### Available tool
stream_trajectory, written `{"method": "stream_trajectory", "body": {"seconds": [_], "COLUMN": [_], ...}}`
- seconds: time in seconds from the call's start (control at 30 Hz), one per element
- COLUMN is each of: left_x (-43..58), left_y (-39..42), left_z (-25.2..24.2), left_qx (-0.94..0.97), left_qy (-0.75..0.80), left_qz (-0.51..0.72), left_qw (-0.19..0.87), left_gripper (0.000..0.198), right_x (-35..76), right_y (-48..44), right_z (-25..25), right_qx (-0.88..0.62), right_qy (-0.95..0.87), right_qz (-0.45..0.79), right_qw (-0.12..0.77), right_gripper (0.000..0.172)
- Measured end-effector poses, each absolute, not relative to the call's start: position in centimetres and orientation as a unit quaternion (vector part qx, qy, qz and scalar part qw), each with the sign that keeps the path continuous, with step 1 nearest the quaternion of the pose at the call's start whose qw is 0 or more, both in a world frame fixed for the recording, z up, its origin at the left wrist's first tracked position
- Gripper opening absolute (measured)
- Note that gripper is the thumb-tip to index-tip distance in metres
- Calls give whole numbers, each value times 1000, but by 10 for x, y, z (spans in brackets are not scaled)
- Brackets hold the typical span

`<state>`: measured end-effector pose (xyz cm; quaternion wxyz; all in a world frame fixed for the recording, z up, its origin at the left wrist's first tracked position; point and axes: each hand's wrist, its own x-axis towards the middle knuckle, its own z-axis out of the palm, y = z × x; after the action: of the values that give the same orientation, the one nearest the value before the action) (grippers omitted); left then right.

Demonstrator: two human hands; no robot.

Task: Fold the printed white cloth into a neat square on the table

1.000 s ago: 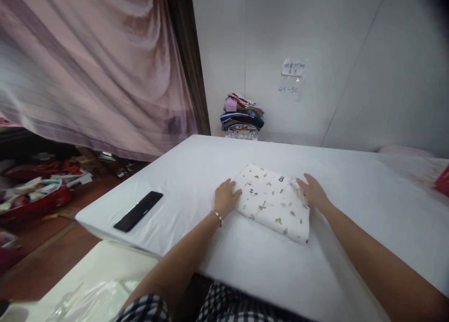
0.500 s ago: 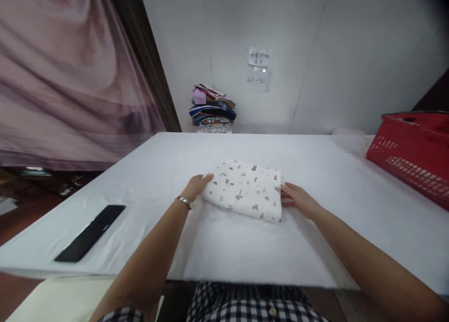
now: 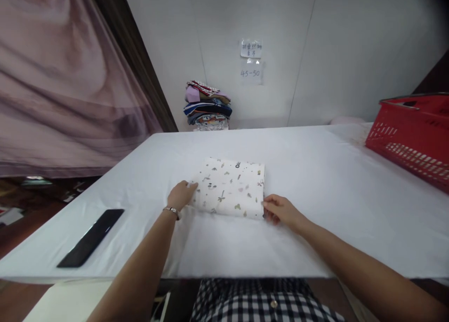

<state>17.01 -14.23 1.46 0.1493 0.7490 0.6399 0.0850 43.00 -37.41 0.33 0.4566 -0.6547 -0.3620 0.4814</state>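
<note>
A white printed cloth (image 3: 229, 188) is laid flat on the white-covered table (image 3: 308, 167), between the two hands and towards the near side, with a dark flat slab (image 3: 91, 237) well apart to its left and a red basket (image 3: 417, 139) well apart to its right. Its left edge is met by the left hand (image 3: 180, 195), the thumb being laid over the top; the fingers are mostly hidden, so it cannot be told whether the edge is pinched or merely touched. At the right edge, close to the near corner, the cloth appears to be held lightly between thumb and forefinger of the right hand (image 3: 282, 212), with almost no gap left between them, while the other fingers are curled below.

The cloth is judged to be light, soft and limp, with little risk of breakage but easily creased or skewed. If it is folded, as its neat outline suggests, layers could be slid apart by a pull on one alone. It is best taken by the side edges near the corners, with all layers gathered under thumb and fingers and an even, gentle tension kept
</note>
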Motion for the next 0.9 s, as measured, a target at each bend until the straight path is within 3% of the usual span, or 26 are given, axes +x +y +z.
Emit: {"method": "stream_trajectory", "body": {"seconds": [0.13, 0.23, 0.37, 0.6, 0.77, 0.9], "left_x": [192, 211, 224, 223, 223, 224], "left_y": [-163, -181, -191, -186, -183, -183], "left_z": [9, -1, -9, -7, -9, -9], "left_qx": [847, 901, 916, 913, 915, 914], "left_qy": [500, 407, 395, 406, 403, 404], "left_qz": [176, 146, 61, 28, 12, 14], "left_qw": [25, -21, -22, -25, -28, -35], "left_gripper": [50, 53, 57, 59, 59, 58], "right_x": [417, 414, 415, 425, 449, 468], "right_y": [-376, -376, -377, -376, -354, -326], "right_z": [2, 3, 1, -2, 5, 7], "right_qx": [-654, -663, -660, -628, -644, -638], "right_qy": [-392, -406, -442, -446, -348, -279], "right_qz": [482, 467, 448, 475, 484, 494], "right_qw": [431, 422, 409, 425, 479, 521], "right_gripper": [26, 28, 27, 24, 11, 14]}}
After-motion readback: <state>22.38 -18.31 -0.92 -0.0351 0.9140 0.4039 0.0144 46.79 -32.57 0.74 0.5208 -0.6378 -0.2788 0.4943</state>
